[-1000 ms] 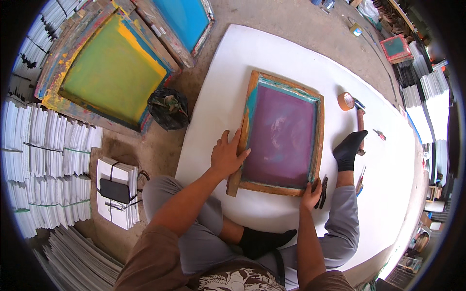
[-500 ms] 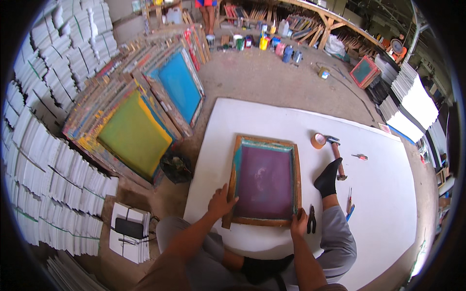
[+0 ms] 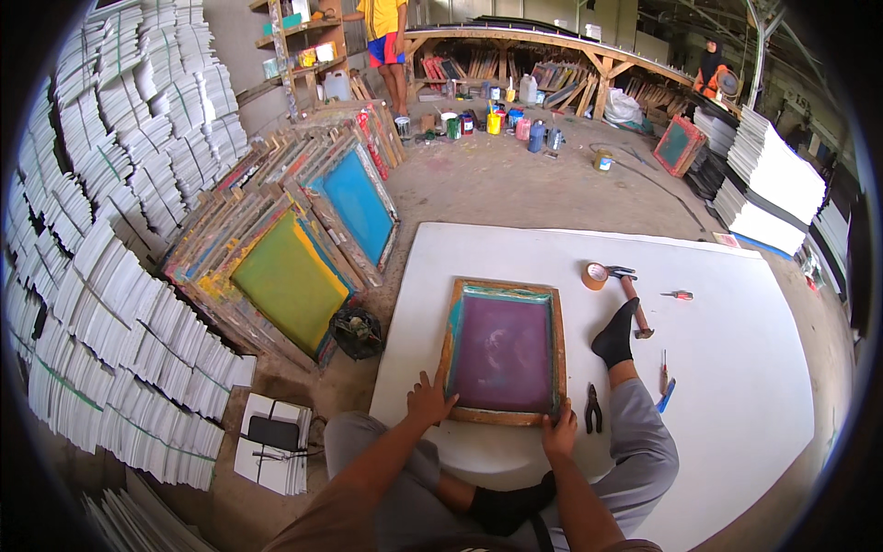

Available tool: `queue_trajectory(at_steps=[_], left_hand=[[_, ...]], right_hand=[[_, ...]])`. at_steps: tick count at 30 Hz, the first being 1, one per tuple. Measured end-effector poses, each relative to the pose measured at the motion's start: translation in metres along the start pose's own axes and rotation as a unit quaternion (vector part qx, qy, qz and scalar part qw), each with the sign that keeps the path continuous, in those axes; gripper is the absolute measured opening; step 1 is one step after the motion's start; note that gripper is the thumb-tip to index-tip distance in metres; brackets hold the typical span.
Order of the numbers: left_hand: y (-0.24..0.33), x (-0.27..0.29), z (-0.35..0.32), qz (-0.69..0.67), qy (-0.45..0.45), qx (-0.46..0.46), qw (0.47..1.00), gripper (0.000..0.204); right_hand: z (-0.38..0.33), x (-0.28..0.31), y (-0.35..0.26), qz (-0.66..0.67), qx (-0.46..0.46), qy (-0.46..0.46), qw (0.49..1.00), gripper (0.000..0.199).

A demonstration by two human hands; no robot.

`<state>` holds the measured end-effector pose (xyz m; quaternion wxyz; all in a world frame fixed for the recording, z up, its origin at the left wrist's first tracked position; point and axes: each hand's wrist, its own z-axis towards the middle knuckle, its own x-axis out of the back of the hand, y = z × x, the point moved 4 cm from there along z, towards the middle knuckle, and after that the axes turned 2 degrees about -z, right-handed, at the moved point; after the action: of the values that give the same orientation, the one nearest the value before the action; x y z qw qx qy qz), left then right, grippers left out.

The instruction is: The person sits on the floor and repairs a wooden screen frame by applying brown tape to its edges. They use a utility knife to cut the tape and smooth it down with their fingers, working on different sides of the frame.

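One screen frame [image 3: 503, 354], one pliers [image 3: 593, 408], one hammer [image 3: 635, 304], one tape roll [image 3: 595, 276]

bright even daylight, soft faint shadows, sharp centre, heavy fisheye bending at the edges, black vignette corners

Single head-worn fisheye view, looking steeply down and forward from above the seated person, close over the wooden printing frame [image 3: 504, 351] at centre, forearms entering at 6 o'clock, workshop floor and shelving receding toward 12 o'clock.

Wooden-framed printing screen [image 3: 504, 351], purple mesh with teal border, lying flat on white board [image 3: 736, 386], near edge toward the person
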<state>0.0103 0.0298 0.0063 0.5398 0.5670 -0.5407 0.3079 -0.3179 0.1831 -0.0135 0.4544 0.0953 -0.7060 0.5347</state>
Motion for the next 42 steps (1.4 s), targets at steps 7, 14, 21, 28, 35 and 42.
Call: queue_trajectory(at_steps=[7,14,21,28,35,42], left_hand=[[-0.005,-0.006,0.001,-0.029,0.000,0.033,0.999,0.094],[-0.008,-0.021,-0.013,-0.078,0.042,0.016,0.996,0.098],[-0.011,-0.020,-0.021,-0.038,0.086,-0.051,0.994,0.092],[0.032,-0.028,-0.033,0.009,0.108,-0.231,0.967,0.079],[0.057,-0.047,-0.031,-0.058,0.072,-0.284,0.954,0.065],[0.055,-0.042,-0.027,-0.061,0.100,-0.276,0.954,0.056]], right_hand=[[-0.034,0.004,-0.025,-0.160,0.105,-0.057,0.980,0.085],[-0.027,-0.005,0.002,-0.211,0.105,-0.139,0.962,0.103],[-0.012,-0.008,-0.009,-0.259,0.103,-0.217,0.936,0.120],[-0.021,-0.008,-0.008,-0.256,0.060,-0.239,0.935,0.121],[-0.032,0.009,-0.022,-0.225,0.042,-0.206,0.951,0.107],[-0.032,0.024,-0.013,-0.107,0.095,-0.066,0.988,0.061]])
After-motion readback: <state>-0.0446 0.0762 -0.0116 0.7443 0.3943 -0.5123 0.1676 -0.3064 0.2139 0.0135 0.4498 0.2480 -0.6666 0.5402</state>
